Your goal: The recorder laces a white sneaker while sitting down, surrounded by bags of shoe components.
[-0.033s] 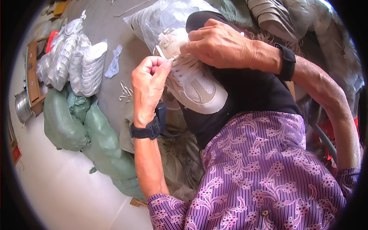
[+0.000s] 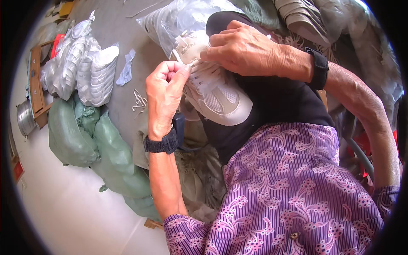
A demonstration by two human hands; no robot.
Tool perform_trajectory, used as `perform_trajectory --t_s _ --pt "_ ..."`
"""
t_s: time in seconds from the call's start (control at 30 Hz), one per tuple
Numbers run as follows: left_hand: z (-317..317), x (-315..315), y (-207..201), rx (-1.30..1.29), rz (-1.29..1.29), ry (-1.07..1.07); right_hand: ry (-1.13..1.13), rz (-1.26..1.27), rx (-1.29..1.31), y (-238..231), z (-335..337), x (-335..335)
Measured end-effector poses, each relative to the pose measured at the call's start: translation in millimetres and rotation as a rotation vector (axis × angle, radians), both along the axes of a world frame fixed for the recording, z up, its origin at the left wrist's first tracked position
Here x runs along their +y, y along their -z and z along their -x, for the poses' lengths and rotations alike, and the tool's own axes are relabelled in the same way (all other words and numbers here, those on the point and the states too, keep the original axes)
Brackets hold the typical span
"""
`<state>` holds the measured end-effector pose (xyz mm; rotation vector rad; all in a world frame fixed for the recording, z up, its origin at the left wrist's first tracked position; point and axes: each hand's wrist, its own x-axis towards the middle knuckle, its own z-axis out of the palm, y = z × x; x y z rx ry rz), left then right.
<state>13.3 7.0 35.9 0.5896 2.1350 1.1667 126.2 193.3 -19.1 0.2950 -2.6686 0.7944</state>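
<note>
A white sneaker (image 2: 228,111) with mesh panels rests on my lap, its toe toward me and its tongue (image 2: 193,46) standing up at the far end. At the top of the lacing, my left hand (image 2: 166,91) is closed in a pinch of thumb and forefinger on a white shoelace (image 2: 177,55). From the other side, my right hand (image 2: 242,50) bends over the shoe with its fingers closed beside the eyelets. The back of that hand hides its fingertips, and I cannot make out what they hold. Flat laces cross the front of the shoe.
Clear plastic bags of stacked white shoe parts (image 2: 100,76) stand at the left, above green sacks (image 2: 117,157). Loose laces (image 2: 139,101) lie on the floor. Beyond the shoe is a clear plastic bag (image 2: 163,25); stacked beige shoe parts (image 2: 299,19) sit at the far right.
</note>
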Motion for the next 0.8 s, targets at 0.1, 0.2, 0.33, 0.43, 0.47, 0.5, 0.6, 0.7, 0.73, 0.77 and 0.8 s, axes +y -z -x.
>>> perform_trajectory --t_s 0.1,0.2,0.33,0.43,0.47,0.5,0.6,0.7,0.73,0.77,0.8 --pt "1.5 -1.5 4.2 -0.001 -0.015 -0.015 -0.043 -0.089 0.026 4.1 -4.8 -2.2" --pt "5.1 -1.0 4.9 0.154 0.022 0.044 -0.061 -0.201 0.084 8.7 -6.8 -6.3" --pt "7.7 9.1 2.7 1.045 0.051 0.283 -0.071 -0.31 0.105 7.1 -9.1 -10.7" --pt "15.9 10.1 -4.5 0.924 0.047 0.173 -0.048 -0.32 0.086 10.2 -15.8 -8.1" --pt "18.5 5.1 -2.5 0.94 0.041 0.181 -0.045 -0.333 0.101 10.3 -15.3 -10.2" --pt "18.5 0.2 -0.9 0.944 0.048 0.182 -0.04 -0.346 0.115 10.5 -15.1 -11.6" --pt "16.5 -16.5 4.4 0.659 0.036 0.103 -0.066 -0.262 0.132 8.4 -19.1 -7.6" --pt "13.3 -29.6 3.4 0.25 0.055 0.012 -0.062 -0.107 0.028 4.2 -22.2 -4.5" --pt "11.2 -31.4 1.8 0.193 0.056 0.009 -0.047 -0.031 0.03 3.2 -21.6 -2.8" --pt "10.2 -33.0 1.2 0.137 0.056 0.003 -0.05 -0.03 0.032 3.1 -21.7 -2.7" --pt "10.5 -33.6 0.2 0.128 0.061 0.007 -0.039 0.0 0.008 3.0 -22.0 -2.7"
